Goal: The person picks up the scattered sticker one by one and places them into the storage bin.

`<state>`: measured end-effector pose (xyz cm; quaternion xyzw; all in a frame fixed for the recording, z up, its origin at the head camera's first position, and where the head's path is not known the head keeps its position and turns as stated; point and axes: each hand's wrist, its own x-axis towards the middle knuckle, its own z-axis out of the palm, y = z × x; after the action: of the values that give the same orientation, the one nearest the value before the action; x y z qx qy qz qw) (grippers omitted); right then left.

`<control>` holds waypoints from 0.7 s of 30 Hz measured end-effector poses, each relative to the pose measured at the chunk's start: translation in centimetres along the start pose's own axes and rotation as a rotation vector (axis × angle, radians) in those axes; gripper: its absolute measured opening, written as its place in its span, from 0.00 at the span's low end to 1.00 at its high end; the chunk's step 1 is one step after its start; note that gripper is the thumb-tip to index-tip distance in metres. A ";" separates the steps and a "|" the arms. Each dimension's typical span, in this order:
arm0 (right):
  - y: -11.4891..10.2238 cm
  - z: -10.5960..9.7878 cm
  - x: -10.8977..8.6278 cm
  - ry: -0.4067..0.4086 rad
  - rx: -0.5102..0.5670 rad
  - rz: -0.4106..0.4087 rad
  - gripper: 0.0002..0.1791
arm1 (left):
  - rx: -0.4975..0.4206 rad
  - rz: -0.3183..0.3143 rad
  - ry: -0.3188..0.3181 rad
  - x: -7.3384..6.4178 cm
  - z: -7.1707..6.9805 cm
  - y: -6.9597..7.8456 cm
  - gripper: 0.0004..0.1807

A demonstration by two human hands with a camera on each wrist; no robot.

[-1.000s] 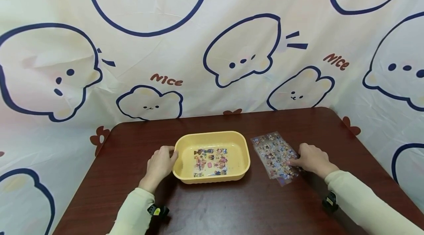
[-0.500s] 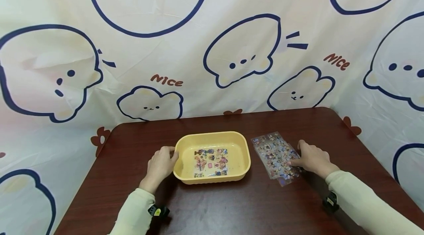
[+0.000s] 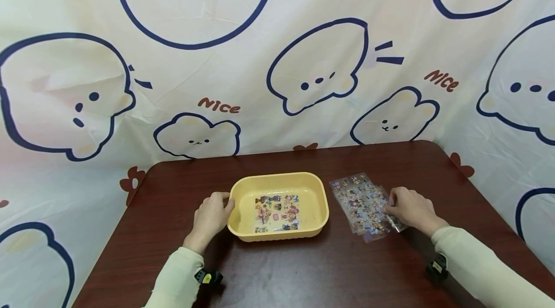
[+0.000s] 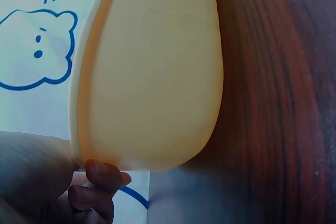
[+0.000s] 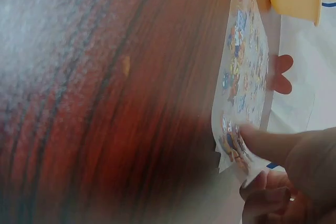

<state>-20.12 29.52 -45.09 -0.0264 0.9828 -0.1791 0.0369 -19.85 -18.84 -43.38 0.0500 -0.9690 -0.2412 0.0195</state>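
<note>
A yellow plastic tray [image 3: 321, 216] stands on the table, and a sheet of cartoon stickers [image 3: 277, 214] lies flat inside it. My left hand [image 3: 211, 219] grips the tray's left rim, thumb on the rim and fingers curled beneath it in the left wrist view. To the right of the tray lies a small pile of clear sticker sheets [image 3: 360, 202], slightly fanned. My right hand [image 3: 412, 209] pinches the right edge of a sheet [image 5: 233, 142] between thumb and fingers; its corner bends upward there.
The dark brown wooden table [image 3: 277, 274] has rounded far corners. Behind it and to the sides hangs a white cloth [image 3: 251, 72] printed with blue cartoon outlines. Black bands with small devices sit at both wrists.
My right thumb has drawn back to the right and now pinches the sheet's edge, which has lifted and slid slightly right. The left hand and tray stay put.
</note>
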 end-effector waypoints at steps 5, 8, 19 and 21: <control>0.4 0.0 0.0 0.022 0.030 -0.033 0.12 | 0.000 -0.002 0.001 0.0 0.0 0.0 0.21; 0.7 -0.2 0.0 0.011 0.076 -0.052 0.11 | 0.000 -0.006 -0.001 0.0 0.0 0.1 0.21; 1.3 -0.6 -0.4 0.015 0.195 -0.073 0.12 | 0.000 -0.005 0.000 0.0 -0.1 0.0 0.21; 1.4 -0.6 -0.5 0.013 0.215 -0.080 0.11 | 0.001 -0.004 0.000 0.0 0.0 0.0 0.21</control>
<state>-19.71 31.11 -45.00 -0.0605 0.9563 -0.2849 0.0261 -19.82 -18.85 -43.33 0.0519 -0.9690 -0.2408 0.0191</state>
